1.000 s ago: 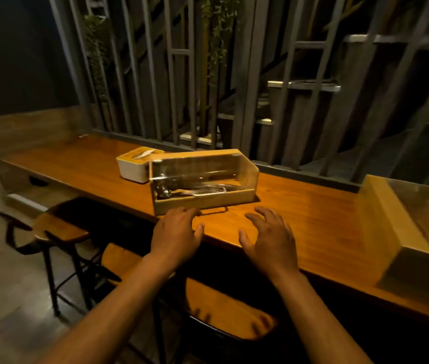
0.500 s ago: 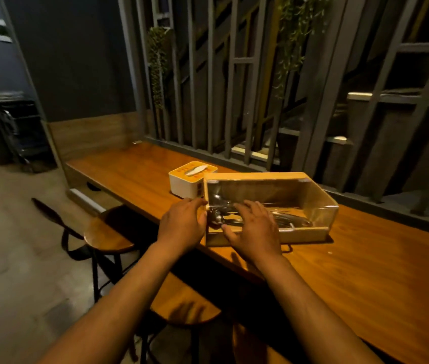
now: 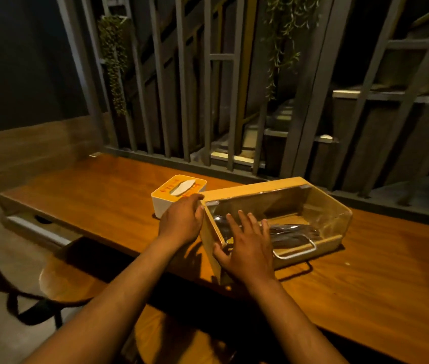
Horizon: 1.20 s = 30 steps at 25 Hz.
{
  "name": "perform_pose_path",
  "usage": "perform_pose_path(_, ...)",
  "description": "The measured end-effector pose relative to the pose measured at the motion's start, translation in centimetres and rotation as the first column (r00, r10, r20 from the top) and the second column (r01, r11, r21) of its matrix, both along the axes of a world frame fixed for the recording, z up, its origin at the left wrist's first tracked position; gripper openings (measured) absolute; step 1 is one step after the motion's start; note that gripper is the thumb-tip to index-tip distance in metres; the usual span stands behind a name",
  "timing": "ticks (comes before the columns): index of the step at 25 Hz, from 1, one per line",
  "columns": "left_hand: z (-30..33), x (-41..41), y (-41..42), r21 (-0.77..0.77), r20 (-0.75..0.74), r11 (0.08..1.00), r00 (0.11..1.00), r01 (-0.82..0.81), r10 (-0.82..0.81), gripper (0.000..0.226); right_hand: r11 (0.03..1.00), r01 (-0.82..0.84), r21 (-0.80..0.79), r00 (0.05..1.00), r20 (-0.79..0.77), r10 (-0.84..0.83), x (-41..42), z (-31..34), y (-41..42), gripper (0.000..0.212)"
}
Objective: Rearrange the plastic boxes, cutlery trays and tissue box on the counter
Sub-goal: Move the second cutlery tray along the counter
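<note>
A wooden cutlery tray (image 3: 255, 189) with a clear plastic cover lies askew on the wooden counter (image 3: 90, 195). Metal cutlery (image 3: 293, 229) shows through the cover, and a wire handle (image 3: 297, 253) sticks out at the front. My left hand (image 3: 182, 222) grips the tray's left end near its top corner. My right hand (image 3: 247, 245) lies spread on the clear front, thumb hooked round the near left corner. A white tissue box (image 3: 162, 206) with a yellow top stands just behind my left hand, touching or nearly touching the tray.
A grey slatted screen (image 3: 182, 101) with hanging plants runs along the counter's far edge. Two round wooden stools (image 3: 69, 282) (image 3: 171, 334) stand under the near edge. Bare counter stretches to the left of the tissue box and to the right of the tray.
Both hands went from hovering before the tray to holding its left end. The tray has turned, its left end swung toward me. The view has shifted left and closer.
</note>
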<state>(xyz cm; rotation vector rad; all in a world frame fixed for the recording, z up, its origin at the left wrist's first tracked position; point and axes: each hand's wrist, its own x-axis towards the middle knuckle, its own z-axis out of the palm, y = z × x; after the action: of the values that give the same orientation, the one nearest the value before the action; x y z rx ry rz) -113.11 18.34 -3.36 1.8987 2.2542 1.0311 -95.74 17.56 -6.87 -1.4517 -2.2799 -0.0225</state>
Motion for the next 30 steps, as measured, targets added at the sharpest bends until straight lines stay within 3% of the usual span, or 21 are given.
perform_pose_path(4, -1.2, 0.4, 3.1, -0.083, 0.136, 0.993, 0.988, 0.079, -0.068, 0.047, 0.998, -0.015, 0.061, 0.999, -0.048, 0.018, 1.6, -0.5, -0.6, 0.076)
perform_pose_path(7, -1.6, 0.8, 4.4, -0.122, 0.290, 0.988, 0.956, 0.092, -0.053, 0.052, 1.000, 0.026, -0.005, 0.998, -0.051, -0.026, 2.8, -0.1, -1.4, 0.074)
perform_pose_path(13, -0.6, -0.2, 4.8, -0.261, 0.295, 0.947, 0.949, 0.189, -0.109, 0.054, 0.983, 0.026, -0.182, 0.982, -0.178, -0.059, 4.0, 0.8, -3.1, 0.075)
perform_pose_path(17, -0.1, 1.7, 3.4, -0.353, 0.550, 0.881, 0.831, 0.316, -0.077, 0.066, 0.980, 0.062, -0.189, 0.969, -0.225, -0.105, 7.5, 1.4, -3.0, 0.071)
perform_pose_path(22, -0.8, 7.5, 0.7, -0.368, 0.700, 0.864, 0.714, 0.344, 0.014, 0.068, 0.979, 0.151, -0.140, 0.978, -0.125, -0.169, 12.2, 1.0, -2.9, 0.073)
perform_pose_path(30, -1.0, 13.6, -1.3, -0.305, 0.696, 0.898, 0.717, 0.316, -0.016, 0.064, 0.986, 0.159, -0.052, 0.979, -0.122, -0.165, 17.7, -0.2, -3.7, 0.074)
